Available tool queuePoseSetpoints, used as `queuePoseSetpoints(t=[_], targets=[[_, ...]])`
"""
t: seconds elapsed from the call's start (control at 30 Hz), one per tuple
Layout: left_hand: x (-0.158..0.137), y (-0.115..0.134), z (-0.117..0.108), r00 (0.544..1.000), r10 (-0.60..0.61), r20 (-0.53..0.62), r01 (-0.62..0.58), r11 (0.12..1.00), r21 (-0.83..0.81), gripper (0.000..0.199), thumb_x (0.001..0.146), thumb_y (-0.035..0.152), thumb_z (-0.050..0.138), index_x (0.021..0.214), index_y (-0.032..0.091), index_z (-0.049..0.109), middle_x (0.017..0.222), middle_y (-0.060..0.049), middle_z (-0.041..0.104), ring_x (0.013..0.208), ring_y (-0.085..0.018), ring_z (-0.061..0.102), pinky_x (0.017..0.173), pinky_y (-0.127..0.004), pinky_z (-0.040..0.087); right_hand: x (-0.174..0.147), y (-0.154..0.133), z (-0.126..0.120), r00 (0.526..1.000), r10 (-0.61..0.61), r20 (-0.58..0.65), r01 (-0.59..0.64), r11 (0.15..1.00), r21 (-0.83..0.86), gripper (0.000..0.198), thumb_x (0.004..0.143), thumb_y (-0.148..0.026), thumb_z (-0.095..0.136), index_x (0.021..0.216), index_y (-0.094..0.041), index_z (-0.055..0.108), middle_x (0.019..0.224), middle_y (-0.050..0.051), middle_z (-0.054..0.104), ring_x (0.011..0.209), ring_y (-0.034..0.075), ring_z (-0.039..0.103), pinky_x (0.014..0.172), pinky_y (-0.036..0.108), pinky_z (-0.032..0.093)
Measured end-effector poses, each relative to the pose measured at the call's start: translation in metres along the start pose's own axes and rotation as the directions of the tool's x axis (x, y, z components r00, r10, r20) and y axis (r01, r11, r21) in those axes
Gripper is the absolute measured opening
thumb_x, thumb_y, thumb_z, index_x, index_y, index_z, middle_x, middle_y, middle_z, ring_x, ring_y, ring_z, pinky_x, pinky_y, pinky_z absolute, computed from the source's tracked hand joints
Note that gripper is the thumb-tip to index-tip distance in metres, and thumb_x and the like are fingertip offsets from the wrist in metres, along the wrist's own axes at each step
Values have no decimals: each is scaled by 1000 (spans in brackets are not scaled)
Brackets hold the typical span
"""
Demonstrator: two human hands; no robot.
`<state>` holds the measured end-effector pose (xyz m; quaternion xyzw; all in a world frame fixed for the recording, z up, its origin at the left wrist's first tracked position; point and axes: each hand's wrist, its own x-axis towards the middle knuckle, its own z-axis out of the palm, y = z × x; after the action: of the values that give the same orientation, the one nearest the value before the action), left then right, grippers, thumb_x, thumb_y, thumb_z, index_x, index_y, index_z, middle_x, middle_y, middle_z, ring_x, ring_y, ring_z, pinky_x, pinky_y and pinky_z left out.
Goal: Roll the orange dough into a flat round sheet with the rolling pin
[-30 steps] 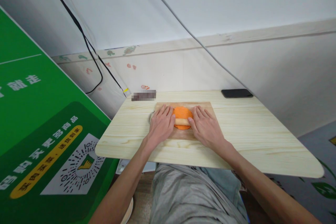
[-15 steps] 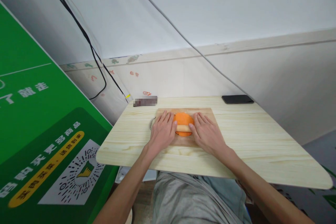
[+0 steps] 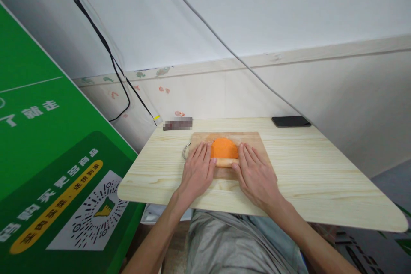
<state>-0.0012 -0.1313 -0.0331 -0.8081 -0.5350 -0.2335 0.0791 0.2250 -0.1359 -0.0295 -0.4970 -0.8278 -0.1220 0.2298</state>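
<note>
Palms of left hand (image 3: 196, 170) and right hand (image 3: 257, 174) flat on rolling pin (image 3: 224, 162), fingers spread; orange dough (image 3: 224, 148) at twelve o'clock.

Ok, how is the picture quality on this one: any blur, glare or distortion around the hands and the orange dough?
Head view: even, soft light with no glare; the left hand, right hand and orange dough on the cutting board are sharp, casting only faint shadows. Head view: wide-angle bending curves the table edge and wall lines. Head view: a small pixelated patch sits at the table's back edge.
</note>
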Motion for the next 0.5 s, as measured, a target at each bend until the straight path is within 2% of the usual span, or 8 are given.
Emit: queuePoseSetpoints(t=[0.13,0.33,0.43,0.5], targets=[[5,-3,0,1000,-4,19,4,1000,10,54,113,35,35,157,8,53,160,-18,57,155,-31,48,130,-51,37,4,3,1,999,6,42,-6,1000,-8,67,112,-37,31,158,9,45,157,32,54,151,37,50,127,52,39],[38,-9,3,999,-22,48,20,998,56,51,114,37,32,147,11,61,151,-17,66,150,-33,52,124,-50,42,33,29,6,981,-52,185,42,997,57,71,114,-44,24,154,8,51,156,31,57,153,36,49,129,53,36],[53,-11,4,997,-35,72,30,997,65,52,115,38,29,142,11,64,144,-18,70,143,-32,58,122,-49,43,49,49,3,959,-167,229,133,978,158,70,114,-47,23,159,1,47,163,27,51,158,35,41,131,57,31],[59,-14,5,995,-64,72,61,997,43,55,115,41,28,146,10,60,141,-19,71,139,-31,61,119,-48,44,55,62,-3,928,-306,214,242,929,281,66,114,-49,28,164,-8,44,167,21,48,160,32,37,132,58,29]])
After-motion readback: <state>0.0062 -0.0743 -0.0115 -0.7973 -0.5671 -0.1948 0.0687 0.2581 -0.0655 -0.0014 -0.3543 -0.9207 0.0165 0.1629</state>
